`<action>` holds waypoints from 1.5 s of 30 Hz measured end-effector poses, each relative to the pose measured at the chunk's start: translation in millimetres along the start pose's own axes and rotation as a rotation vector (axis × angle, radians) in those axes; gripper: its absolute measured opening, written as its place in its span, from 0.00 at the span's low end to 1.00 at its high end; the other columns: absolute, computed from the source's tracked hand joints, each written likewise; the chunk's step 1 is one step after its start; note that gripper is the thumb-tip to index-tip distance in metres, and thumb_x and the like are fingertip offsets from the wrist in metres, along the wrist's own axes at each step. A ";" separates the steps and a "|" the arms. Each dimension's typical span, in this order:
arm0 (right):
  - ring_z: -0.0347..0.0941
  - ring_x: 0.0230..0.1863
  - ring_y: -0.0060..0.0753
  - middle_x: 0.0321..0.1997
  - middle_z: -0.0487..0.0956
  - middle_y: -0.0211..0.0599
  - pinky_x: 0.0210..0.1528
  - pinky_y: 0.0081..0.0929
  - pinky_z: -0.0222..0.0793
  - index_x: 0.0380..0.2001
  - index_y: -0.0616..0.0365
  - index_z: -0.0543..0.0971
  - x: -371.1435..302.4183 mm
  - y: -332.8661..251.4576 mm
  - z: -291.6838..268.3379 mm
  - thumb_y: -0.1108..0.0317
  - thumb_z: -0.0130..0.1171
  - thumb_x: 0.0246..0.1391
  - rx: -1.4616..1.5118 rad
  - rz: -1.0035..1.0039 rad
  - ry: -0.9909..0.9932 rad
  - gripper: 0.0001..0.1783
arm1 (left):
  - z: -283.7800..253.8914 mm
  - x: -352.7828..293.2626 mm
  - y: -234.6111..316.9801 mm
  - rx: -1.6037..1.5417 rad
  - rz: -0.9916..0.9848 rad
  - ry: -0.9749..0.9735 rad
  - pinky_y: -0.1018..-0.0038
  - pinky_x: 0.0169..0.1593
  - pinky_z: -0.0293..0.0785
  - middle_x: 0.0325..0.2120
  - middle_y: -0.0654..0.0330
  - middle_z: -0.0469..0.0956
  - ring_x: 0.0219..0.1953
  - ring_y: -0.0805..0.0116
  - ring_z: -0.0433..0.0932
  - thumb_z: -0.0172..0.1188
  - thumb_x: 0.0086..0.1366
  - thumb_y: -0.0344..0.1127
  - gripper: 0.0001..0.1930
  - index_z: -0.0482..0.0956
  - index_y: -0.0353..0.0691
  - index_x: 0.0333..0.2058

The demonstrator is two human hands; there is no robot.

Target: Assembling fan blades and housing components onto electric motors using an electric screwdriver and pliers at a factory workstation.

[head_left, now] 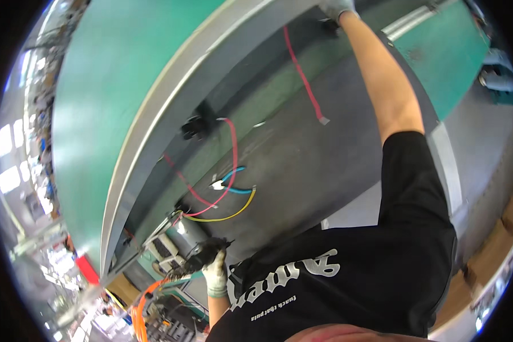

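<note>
My left hand [215, 275], in a pale glove, is closed on a dark, bulky hand tool [206, 255] at the lower left; its exact kind is unclear. My right arm stretches far up and away. At its end my gloved right hand [337, 7] reaches the rail at the top edge, where its fingers are cut off from view. Just below it is a small black fitting [329, 26]. Between the hands lies a dark grey panel surface [302, 165]. Across it run a pink-red wire [233, 148], a yellow wire [228, 216] and short blue wires [233, 179] by a white connector [218, 185].
A long grey curved-looking rail [148, 119] borders the green surface [108, 85] on the left. Another black fitting [194, 128] sits inside the rail. Another red wire [305, 80] hangs farther off. An orange hose [139, 316] and cardboard boxes [490, 251] stand near me.
</note>
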State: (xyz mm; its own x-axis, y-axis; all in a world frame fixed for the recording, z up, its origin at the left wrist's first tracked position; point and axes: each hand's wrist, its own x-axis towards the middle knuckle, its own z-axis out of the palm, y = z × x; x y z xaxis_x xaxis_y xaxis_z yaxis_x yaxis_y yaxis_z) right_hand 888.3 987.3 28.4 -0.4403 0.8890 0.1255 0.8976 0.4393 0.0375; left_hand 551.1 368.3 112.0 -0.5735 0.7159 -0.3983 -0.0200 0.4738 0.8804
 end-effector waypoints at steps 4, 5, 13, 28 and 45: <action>0.78 0.49 0.47 0.55 0.78 0.38 0.40 0.46 0.75 0.52 0.42 0.77 38.2 21.5 41.2 0.52 0.53 0.57 0.315 0.450 -0.123 0.21 | -1.2 11.4 -6.5 0.122 0.028 -0.074 0.69 0.50 0.73 0.39 0.62 0.76 0.41 0.69 0.75 0.64 0.54 0.25 0.15 0.76 0.38 0.41; 0.77 0.49 0.48 0.52 0.79 0.42 0.41 0.48 0.74 0.51 0.43 0.78 27.0 -13.3 15.9 0.51 0.52 0.58 0.202 0.510 0.093 0.20 | -0.7 6.3 -13.3 0.054 0.016 -0.025 0.69 0.49 0.73 0.36 0.62 0.76 0.39 0.70 0.75 0.63 0.54 0.24 0.12 0.77 0.38 0.38; 0.66 0.62 0.47 0.61 0.69 0.49 0.64 0.38 0.61 0.65 0.60 0.60 -327.1 -340.6 -73.1 0.55 0.66 0.51 1.452 -0.475 -0.086 0.43 | -3.4 -6.3 -22.4 0.065 0.162 -0.191 0.75 0.41 0.75 0.33 0.64 0.77 0.34 0.74 0.76 0.60 0.60 0.22 0.06 0.77 0.35 0.37; 0.74 0.36 0.23 0.40 0.78 0.37 0.43 0.25 0.72 0.50 0.67 0.72 -492.8 -479.9 -109.0 0.69 0.58 0.46 1.906 -0.105 -0.184 0.25 | -117.6 -93.4 -195.2 0.145 0.550 -0.540 0.68 0.45 0.77 0.39 0.47 0.80 0.39 0.60 0.81 0.62 0.61 0.37 0.28 0.67 0.29 0.57; 0.77 0.36 0.34 0.40 0.79 0.40 0.37 0.28 0.78 0.48 0.65 0.73 -430.7 -599.0 -129.2 0.78 0.54 0.51 1.995 -0.262 0.217 0.18 | -145.5 51.4 -222.7 -1.191 -0.126 -0.601 0.65 0.45 0.79 0.34 0.52 0.77 0.36 0.63 0.79 0.52 0.69 0.31 0.10 0.73 0.29 0.43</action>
State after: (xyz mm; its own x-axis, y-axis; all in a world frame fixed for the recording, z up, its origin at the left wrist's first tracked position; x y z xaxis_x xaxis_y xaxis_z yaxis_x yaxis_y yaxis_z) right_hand 543.1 324.7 80.0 -0.3844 0.8326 0.3988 -0.5150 0.1651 -0.8411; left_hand 406.9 224.9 -67.1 -0.0752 0.9592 -0.2725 -0.9185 0.0398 0.3935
